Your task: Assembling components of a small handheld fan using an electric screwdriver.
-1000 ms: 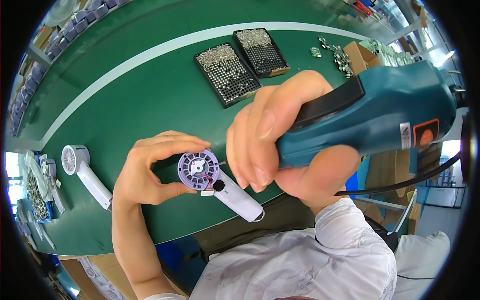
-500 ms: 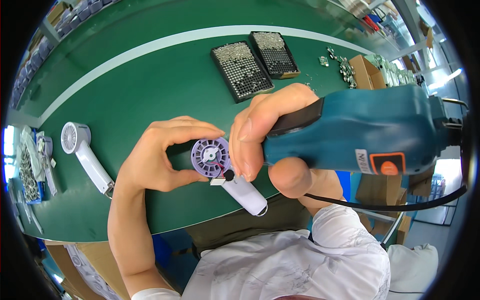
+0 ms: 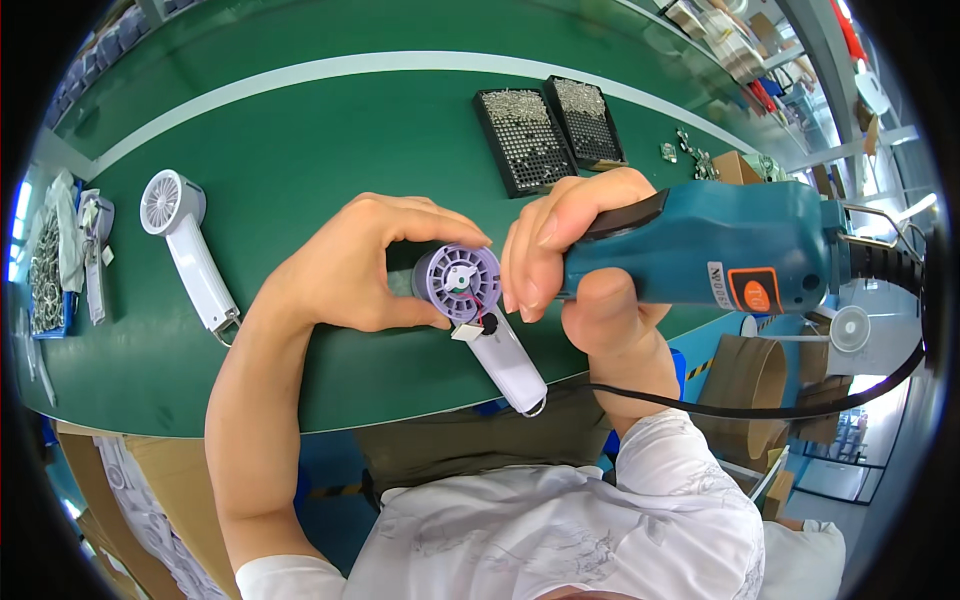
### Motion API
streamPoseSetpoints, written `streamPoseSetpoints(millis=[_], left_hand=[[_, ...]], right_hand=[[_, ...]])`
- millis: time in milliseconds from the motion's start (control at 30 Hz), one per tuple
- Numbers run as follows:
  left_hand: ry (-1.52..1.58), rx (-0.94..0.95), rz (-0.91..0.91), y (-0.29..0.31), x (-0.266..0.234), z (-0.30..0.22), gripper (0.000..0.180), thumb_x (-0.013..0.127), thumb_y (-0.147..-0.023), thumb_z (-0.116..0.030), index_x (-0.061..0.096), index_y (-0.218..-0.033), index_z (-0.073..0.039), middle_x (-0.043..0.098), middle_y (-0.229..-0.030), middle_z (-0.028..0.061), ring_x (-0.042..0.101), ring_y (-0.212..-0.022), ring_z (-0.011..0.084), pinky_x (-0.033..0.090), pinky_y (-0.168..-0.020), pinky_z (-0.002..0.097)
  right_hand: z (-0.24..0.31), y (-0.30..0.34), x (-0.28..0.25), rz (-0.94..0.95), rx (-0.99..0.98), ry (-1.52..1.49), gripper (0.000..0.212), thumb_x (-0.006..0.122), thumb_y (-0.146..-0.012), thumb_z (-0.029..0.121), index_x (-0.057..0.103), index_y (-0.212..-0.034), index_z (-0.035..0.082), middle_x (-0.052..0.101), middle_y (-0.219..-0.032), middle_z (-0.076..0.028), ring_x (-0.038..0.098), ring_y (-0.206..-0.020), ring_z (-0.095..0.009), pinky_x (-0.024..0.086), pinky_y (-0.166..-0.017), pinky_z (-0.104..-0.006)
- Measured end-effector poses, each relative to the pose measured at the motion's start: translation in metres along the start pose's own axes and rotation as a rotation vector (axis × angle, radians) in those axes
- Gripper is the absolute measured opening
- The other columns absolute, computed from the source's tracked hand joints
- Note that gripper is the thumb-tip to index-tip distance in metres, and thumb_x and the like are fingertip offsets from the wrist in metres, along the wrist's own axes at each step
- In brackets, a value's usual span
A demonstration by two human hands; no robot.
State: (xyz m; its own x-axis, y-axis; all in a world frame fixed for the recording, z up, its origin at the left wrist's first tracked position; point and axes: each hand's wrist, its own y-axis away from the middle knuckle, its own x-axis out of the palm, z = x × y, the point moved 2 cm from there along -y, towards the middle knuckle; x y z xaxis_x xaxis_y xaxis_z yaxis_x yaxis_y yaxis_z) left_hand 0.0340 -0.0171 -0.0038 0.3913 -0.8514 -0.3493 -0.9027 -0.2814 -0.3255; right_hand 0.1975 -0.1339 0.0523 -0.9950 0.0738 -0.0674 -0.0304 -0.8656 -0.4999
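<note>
My left hand (image 3: pixel 372 262) grips the round head of a small handheld fan (image 3: pixel 508 372) between thumb and fingers. The fan's casing is lavender and white; its head is uncovered, showing a motor, thin red wires and a white connector. Its handle slants down toward the table's near edge, with a loop at the end. My right hand (image 3: pixel 590 250) is wrapped round a teal electric screwdriver (image 3: pixel 730 245) lying almost level, its front end toward the fan. The right fingers hide the tool's tip, so contact with the fan cannot be made out.
A second white handheld fan (image 3: pixel 190 250) lies on the green table (image 3: pixel 300 130) to the left. Two black screw trays (image 3: pixel 525 140) stand at the back, with small circuit boards (image 3: pixel 695 155) to their right. A blue bin (image 3: pixel 55 290) sits far left. The screwdriver's black cable (image 3: pixel 740 410) loops below it.
The whole view has shifted. My hands, the fan and the screwdriver appear a little farther right and the fan slightly higher. Both grips stay the same.
</note>
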Motion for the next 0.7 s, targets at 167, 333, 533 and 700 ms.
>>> streamPoseSetpoints(millis=[167, 333, 533, 700], left_hand=[[-0.005, 0.004, 0.002, -0.001, 0.0, -0.002, 0.064, 0.088, -0.052, -0.002, 0.071, -0.114, -0.003, 0.072, -0.112, 0.0136, 0.068, -0.105, 0.0297, 0.052, -0.095, 0.0386], [-0.019, 0.007, 0.003, 0.0, -0.001, -0.004, 0.062, 0.087, -0.054, -0.002, 0.071, -0.114, -0.003, 0.072, -0.113, 0.0138, 0.068, -0.104, 0.0299, 0.053, -0.095, 0.038], [-0.015, -0.012, 0.03, 0.001, -0.003, -0.005, 0.065, 0.088, -0.054, -0.004, 0.071, -0.116, -0.002, 0.072, -0.114, 0.0137, 0.067, -0.107, 0.0291, 0.05, -0.098, 0.0376], [0.038, -0.066, 0.056, -0.005, -0.003, -0.005, 0.064, 0.086, -0.058, 0.001, 0.068, -0.119, 0.002, 0.069, -0.121, 0.0146, 0.066, -0.112, 0.0249, 0.049, -0.103, 0.035]], right_hand=[[0.001, -0.004, 0.0, 0.009, -0.008, -0.041, 0.045, 0.07, -0.093, 0.045, 0.052, -0.1, 0.004, 0.057, -0.067, -0.004, 0.054, -0.05, -0.014, 0.047, -0.046, -0.0294], [-0.005, -0.001, 0.003, -0.028, -0.003, -0.129, 0.044, 0.069, -0.094, 0.043, 0.053, -0.103, 0.004, 0.056, -0.066, -0.004, 0.053, -0.049, -0.014, 0.047, -0.045, -0.0289], [0.006, -0.005, -0.007, -0.01, -0.228, -0.399, 0.042, 0.067, -0.097, 0.033, 0.053, -0.113, -0.003, 0.057, -0.064, -0.007, 0.055, -0.05, -0.016, 0.05, -0.047, -0.0314], [0.016, -0.007, -0.034, -0.028, -0.366, -0.455, 0.049, 0.055, -0.101, 0.047, 0.053, -0.113, -0.001, 0.056, -0.064, -0.008, 0.053, -0.046, -0.017, 0.048, -0.043, -0.0337]])
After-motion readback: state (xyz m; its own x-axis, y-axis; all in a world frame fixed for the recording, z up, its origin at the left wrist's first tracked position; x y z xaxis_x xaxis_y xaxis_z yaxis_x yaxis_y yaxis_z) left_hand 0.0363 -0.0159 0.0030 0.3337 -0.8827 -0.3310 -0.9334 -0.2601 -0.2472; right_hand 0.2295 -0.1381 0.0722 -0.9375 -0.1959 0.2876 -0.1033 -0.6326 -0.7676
